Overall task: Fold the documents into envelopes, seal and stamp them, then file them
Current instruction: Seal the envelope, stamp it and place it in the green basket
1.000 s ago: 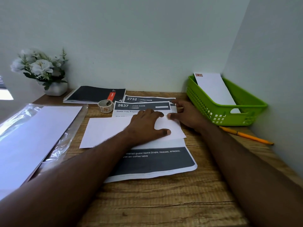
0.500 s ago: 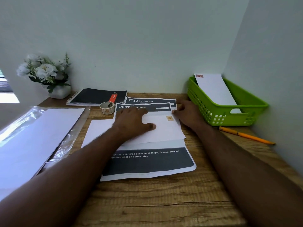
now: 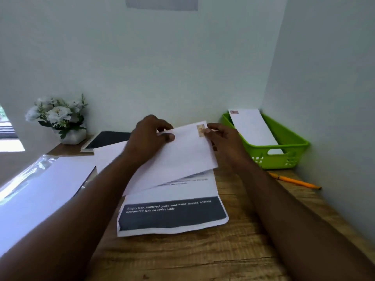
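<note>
A white envelope [image 3: 178, 157] with a small stamp [image 3: 201, 130] in its far right corner is tilted up off the desk. My left hand [image 3: 149, 136] grips its far edge, thumb on the front. My right hand [image 3: 225, 142] pinches its right end beside the stamp. Under it lies a printed document [image 3: 172, 213] with a dark band of white text. A green basket [image 3: 284, 151] at the right wall holds another stamped envelope [image 3: 253, 128].
A clear plastic sleeve of white sheets [image 3: 38, 191] lies at the left. A flower pot [image 3: 60, 120] and a black notebook [image 3: 107, 138] stand at the back. An orange pencil [image 3: 294, 181] lies by the basket. The wooden desk [image 3: 192, 256] runs toward me.
Both hands went from pressing the envelope flat on the desk to gripping it and lifting its far edge up. The camera tilted upward.
</note>
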Tool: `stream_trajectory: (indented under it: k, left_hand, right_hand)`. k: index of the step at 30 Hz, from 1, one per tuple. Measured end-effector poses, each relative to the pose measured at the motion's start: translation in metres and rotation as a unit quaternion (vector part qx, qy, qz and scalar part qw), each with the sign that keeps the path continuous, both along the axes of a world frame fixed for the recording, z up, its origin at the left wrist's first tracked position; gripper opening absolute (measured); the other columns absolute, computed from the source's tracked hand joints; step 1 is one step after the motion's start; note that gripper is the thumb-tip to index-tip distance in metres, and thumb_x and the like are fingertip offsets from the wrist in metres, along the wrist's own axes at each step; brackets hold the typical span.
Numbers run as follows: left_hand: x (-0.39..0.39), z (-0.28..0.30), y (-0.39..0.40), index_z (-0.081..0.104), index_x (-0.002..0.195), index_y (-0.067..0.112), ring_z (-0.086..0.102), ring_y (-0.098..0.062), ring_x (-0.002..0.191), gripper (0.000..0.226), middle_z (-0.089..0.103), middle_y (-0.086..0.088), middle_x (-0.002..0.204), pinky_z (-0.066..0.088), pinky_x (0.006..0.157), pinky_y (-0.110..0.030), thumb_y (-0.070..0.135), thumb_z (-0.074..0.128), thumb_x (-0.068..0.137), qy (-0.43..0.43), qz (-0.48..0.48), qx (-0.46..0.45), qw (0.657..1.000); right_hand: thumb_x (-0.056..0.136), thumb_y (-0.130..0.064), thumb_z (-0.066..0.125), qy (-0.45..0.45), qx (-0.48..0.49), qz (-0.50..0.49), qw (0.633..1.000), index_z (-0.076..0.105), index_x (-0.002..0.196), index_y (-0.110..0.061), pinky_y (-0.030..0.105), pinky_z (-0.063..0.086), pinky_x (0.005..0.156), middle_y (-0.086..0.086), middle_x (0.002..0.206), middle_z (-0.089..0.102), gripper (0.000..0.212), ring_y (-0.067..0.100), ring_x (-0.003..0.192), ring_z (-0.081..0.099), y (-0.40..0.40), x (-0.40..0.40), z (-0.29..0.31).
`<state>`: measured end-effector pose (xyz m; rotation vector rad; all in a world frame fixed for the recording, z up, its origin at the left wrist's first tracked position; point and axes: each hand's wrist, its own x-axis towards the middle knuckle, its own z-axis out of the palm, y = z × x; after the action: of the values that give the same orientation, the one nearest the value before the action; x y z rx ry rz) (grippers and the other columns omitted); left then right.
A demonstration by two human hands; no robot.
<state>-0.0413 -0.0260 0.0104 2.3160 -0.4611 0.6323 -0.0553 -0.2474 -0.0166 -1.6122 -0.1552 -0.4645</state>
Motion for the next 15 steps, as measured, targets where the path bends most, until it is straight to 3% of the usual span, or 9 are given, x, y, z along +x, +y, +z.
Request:
stream_trajectory:
  k: [2,4,6,9,11,13,15]
  left_hand:
    - [-0.006,0.031,-0.002,0.069,0.086,0.031,0.052,-0.004,0.074,0.012,0.058,0.016,0.081,0.037,0.071,-0.023,0.027,0.076,0.076,-0.031,-0.007,-0.015,0.999]
    - [-0.012,0.062,-0.008,0.068,0.083,0.029,0.057,-0.004,0.075,0.011,0.063,0.016,0.079,0.038,0.067,-0.017,0.026,0.075,0.076,-0.052,-0.024,-0.019,0.998]
    - [-0.014,0.091,-0.02,0.07,0.084,0.023,0.059,-0.007,0.074,0.009,0.066,0.008,0.078,0.038,0.063,-0.015,0.025,0.075,0.076,-0.076,-0.029,-0.036,0.996]
    - [-0.01,0.121,-0.047,0.067,0.083,0.02,0.055,-0.009,0.06,0.01,0.063,0.001,0.069,0.042,0.056,-0.019,0.021,0.075,0.078,-0.074,-0.051,-0.174,0.981]
    - [-0.002,0.133,-0.073,0.061,0.08,0.019,0.061,-0.018,0.064,0.012,0.066,-0.008,0.076,0.05,0.062,-0.027,0.014,0.072,0.081,-0.036,-0.08,-0.296,0.951]
    - [0.01,0.137,-0.102,0.058,0.078,0.02,0.069,-0.032,0.083,0.016,0.07,-0.018,0.094,0.058,0.076,-0.044,0.008,0.068,0.084,0.011,-0.096,-0.411,0.906]
    - [0.023,0.136,-0.132,0.059,0.081,0.019,0.068,-0.035,0.095,0.015,0.069,-0.019,0.103,0.056,0.083,-0.052,0.006,0.064,0.087,0.041,-0.106,-0.494,0.862]
  right_hand:
    - [0.087,-0.008,0.066,-0.052,0.04,-0.004,0.998,0.067,0.108,-0.013,0.016,0.048,0.063,-0.011,0.067,0.065,0.021,0.0,0.065,0.059,-0.007,-0.007,0.017]
    - [0.084,0.0,0.067,-0.101,0.072,-0.023,0.992,0.068,0.109,-0.011,0.014,0.047,0.066,-0.009,0.07,0.064,0.027,0.0,0.067,0.059,-0.014,-0.014,0.029]
    - [0.084,0.003,0.065,-0.136,0.11,-0.045,0.984,0.067,0.11,-0.012,0.019,0.051,0.065,0.002,0.083,0.065,0.03,0.006,0.075,0.061,-0.021,-0.019,0.038]
    - [0.086,0.003,0.062,-0.176,0.173,-0.093,0.965,0.063,0.113,-0.014,0.028,0.053,0.064,0.007,0.086,0.065,0.033,0.018,0.077,0.062,-0.038,-0.022,0.048]
    - [0.087,0.003,0.06,-0.19,0.206,-0.128,0.951,0.061,0.114,-0.015,0.03,0.055,0.064,0.005,0.082,0.065,0.032,0.015,0.07,0.062,-0.053,-0.022,0.054]
    - [0.089,0.0,0.059,-0.189,0.223,-0.147,0.945,0.061,0.113,-0.015,0.03,0.055,0.064,0.004,0.081,0.067,0.028,0.013,0.067,0.062,-0.065,-0.021,0.056]
    - [0.088,-0.004,0.063,-0.191,0.191,-0.177,0.946,0.063,0.111,-0.016,0.033,0.054,0.07,0.004,0.084,0.068,0.027,0.016,0.075,0.063,-0.075,-0.02,0.054]
